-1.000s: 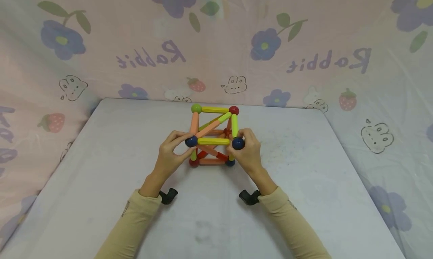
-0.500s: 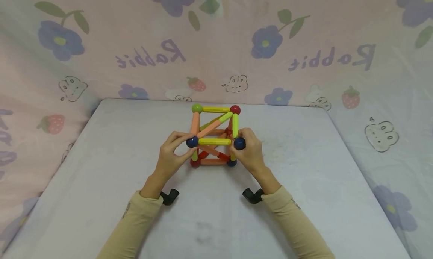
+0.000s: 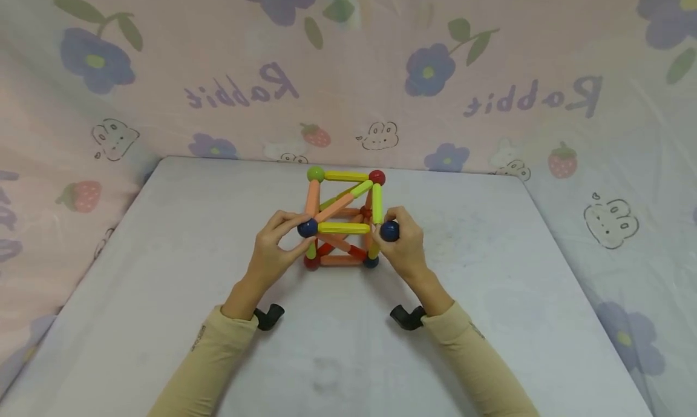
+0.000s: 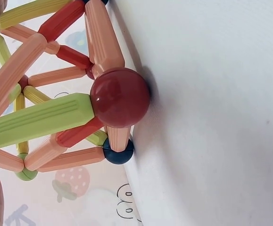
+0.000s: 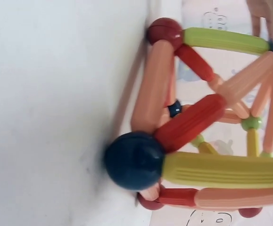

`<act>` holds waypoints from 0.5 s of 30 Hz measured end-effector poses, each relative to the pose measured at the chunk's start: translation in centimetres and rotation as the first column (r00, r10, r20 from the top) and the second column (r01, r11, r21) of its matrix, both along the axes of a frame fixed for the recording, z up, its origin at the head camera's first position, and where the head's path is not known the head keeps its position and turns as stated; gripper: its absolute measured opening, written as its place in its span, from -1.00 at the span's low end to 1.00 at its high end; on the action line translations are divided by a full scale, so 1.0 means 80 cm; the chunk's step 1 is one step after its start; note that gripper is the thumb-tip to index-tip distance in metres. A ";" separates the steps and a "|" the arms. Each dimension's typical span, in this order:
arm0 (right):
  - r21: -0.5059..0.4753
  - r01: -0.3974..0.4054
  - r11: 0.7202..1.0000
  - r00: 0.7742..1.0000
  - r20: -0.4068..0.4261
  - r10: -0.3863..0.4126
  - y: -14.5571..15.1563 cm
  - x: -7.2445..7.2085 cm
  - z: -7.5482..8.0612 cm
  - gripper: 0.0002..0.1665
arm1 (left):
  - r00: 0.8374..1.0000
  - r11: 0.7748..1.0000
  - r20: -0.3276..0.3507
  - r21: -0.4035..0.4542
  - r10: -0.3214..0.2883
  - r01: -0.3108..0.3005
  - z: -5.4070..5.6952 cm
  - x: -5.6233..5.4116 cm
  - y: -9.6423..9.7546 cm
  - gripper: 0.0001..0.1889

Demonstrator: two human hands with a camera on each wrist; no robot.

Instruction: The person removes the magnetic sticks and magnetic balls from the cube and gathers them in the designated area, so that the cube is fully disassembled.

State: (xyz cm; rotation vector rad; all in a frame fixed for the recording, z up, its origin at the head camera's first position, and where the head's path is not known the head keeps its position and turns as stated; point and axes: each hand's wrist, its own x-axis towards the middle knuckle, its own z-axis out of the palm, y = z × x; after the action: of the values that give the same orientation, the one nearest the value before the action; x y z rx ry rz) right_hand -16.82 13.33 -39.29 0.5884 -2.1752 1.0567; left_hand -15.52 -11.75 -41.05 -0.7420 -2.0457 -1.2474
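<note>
A cube-shaped frame of magnetic rods and balls stands on the white table. My left hand (image 3: pixel 274 244) pinches the dark blue ball (image 3: pixel 307 227) at its upper front left corner. From that ball a yellow rod (image 3: pixel 344 228) runs right, its far end beside my right thumb. My right hand (image 3: pixel 404 241) pinches another dark blue ball (image 3: pixel 389 231), set a little apart to the right of that rod's end. A light green rod (image 3: pixel 378 204) slopes down from the red ball (image 3: pixel 377 178) toward my right fingers. Lower corners show a dark red ball (image 4: pixel 120 97) and a dark blue ball (image 5: pixel 135 160).
A patterned cloth (image 3: pixel 348 72) hangs behind the white table (image 3: pixel 468 344) and along its sides. Black curved pieces stick out at my left wrist (image 3: pixel 269 317) and right wrist (image 3: pixel 407 318). Diagonal rods (image 3: pixel 340 208) cross the frame's faces.
My right hand has moved slightly right with its dark blue ball, widening the gap to the yellow rod's end. My left hand keeps its pinch on the left ball.
</note>
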 end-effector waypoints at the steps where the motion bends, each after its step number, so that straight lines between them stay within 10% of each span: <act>1: -0.036 0.006 0.999 1.000 0.028 -0.005 0.002 0.001 0.002 -0.70 | 1.000 1.000 0.000 -0.001 -0.001 0.001 0.000 0.000 0.000 -0.54; 8: -0.310 -0.013 0.951 0.937 0.328 0.120 0.030 -0.011 0.007 -0.70 | 1.000 1.000 0.006 -0.007 0.007 -0.007 0.000 0.001 -0.002 -0.54; 15: -0.246 0.007 0.969 0.876 0.469 0.113 0.053 -0.034 0.000 -0.58 | 1.000 1.000 0.004 -0.009 0.010 -0.010 0.001 0.002 -0.002 -0.53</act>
State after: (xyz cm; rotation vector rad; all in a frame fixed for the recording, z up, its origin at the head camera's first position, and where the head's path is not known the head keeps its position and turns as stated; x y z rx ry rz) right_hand -19.57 17.60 -39.30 0.2906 -2.3975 1.6109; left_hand -15.32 -11.89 -41.01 -0.7334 -2.0573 -1.2353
